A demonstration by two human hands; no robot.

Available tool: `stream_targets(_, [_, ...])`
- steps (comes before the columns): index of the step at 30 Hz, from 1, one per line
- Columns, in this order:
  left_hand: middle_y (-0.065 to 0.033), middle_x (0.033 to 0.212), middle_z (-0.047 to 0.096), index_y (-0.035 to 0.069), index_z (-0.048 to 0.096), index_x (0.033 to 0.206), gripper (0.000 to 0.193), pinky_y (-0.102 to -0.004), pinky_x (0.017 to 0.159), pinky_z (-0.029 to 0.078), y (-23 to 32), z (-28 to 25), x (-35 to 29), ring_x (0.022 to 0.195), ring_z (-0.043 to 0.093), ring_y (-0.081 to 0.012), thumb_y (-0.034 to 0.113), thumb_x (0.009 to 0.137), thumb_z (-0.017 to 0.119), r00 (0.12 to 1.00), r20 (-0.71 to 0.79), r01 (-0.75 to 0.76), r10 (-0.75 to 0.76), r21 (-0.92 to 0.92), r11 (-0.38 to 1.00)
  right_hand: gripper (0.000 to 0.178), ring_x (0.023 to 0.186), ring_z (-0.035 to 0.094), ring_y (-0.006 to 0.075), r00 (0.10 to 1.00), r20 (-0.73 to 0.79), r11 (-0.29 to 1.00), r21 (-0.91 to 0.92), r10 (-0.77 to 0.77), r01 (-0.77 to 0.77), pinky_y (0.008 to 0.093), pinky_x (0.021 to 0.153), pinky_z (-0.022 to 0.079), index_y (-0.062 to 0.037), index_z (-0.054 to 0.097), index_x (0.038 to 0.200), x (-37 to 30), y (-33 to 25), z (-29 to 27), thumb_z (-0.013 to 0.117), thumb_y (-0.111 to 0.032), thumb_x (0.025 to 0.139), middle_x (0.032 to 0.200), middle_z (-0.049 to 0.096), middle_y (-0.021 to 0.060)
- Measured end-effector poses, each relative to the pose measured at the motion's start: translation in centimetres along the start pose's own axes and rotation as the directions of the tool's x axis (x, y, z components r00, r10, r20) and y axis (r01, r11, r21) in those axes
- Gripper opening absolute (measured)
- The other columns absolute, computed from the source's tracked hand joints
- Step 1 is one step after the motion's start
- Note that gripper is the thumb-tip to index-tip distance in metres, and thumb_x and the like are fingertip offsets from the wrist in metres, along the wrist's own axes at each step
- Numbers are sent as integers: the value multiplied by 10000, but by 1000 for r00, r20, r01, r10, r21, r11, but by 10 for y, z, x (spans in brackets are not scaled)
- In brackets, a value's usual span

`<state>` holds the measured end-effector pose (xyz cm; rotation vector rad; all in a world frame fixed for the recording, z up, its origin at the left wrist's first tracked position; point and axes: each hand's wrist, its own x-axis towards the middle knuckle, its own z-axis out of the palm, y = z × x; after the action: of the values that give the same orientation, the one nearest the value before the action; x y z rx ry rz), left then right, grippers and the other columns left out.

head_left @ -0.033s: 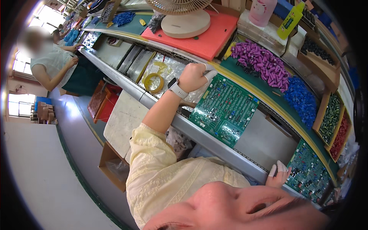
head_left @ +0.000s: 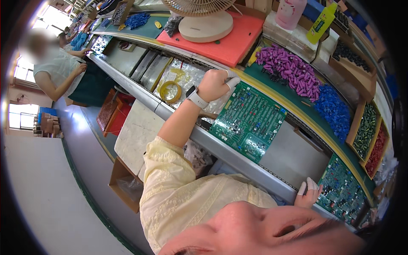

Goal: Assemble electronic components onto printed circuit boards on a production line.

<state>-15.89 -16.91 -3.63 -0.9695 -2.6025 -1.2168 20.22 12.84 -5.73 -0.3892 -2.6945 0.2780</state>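
L hand touching top corner of green PCB, ctr frame, fingers curled — hold unclear | R hand resting half-open, lwr right, nothing visibly held | tip: gripping edge only — off comps

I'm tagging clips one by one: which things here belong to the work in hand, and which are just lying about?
In the work:
- middle circuit board, left hand at its corner
- right circuit board, right hand beside it
- probably the purple parts

Apparently lying about:
- fan
- tape roll
- pink bottle
- yellow-green bottle
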Motion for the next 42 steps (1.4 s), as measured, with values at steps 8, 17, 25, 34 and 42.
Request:
stream_targets(8, [-161, 659, 609, 49, 675, 844, 187, -354, 567, 485, -7, -1, 2, 600, 607, -300, 222, 786, 632, 995, -97, -21, 21, -1, 1000, 175, 904, 578, 246, 1000, -16, 1000, -20, 18, -18, 465, 1020, 294, -44, 616, 960, 1, -2, 0, 605, -69, 787, 933, 617, 97])
stream_targets(17, [-168, 704, 632, 23, 666, 923, 219, -298, 590, 488, -14, -1, 5, 597, 625, -206, 200, 797, 646, 990, -114, 77, -81, -43, 996, 176, 890, 580, 239, 999, -35, 999, -36, 24, -25, 467, 1020, 296, -48, 620, 957, 2, -4, 2, 612, -76, 783, 928, 620, 94])
stream_targets(25, [-146, 731, 644, 30, 652, 979, 241, -282, 603, 486, -11, 0, 0, 592, 599, -162, 195, 803, 639, 985, -84, 148, -153, -55, 987, 177, 898, 577, 236, 998, -53, 999, -42, 20, -22, 463, 1014, 301, -54, 620, 960, -5, -5, -2, 613, -78, 785, 924, 618, 91])
stream_targets(34, [-124, 798, 668, 41, 660, 977, 242, -283, 635, 494, -36, -3, 7, 684, 629, -140, 217, 813, 635, 978, -145, 144, -150, -53, 988, 208, 888, 579, 235, 992, -124, 999, -26, -29, 26, 443, 978, 337, -88, 605, 983, 8, -15, 0, 620, -88, 776, 918, 613, 83])
stream_targets(42, [-66, 749, 656, 31, 660, 1000, 222, -245, 631, 473, -59, 4, 11, 660, 575, -83, 174, 833, 628, 966, -183, 142, -184, -219, 965, 261, 1114, 481, 259, 945, 71, 862, 437, -319, 258, 532, 1009, 244, -114, 564, 990, 31, -97, 18, 648, -200, 758, 1171, 545, 70])
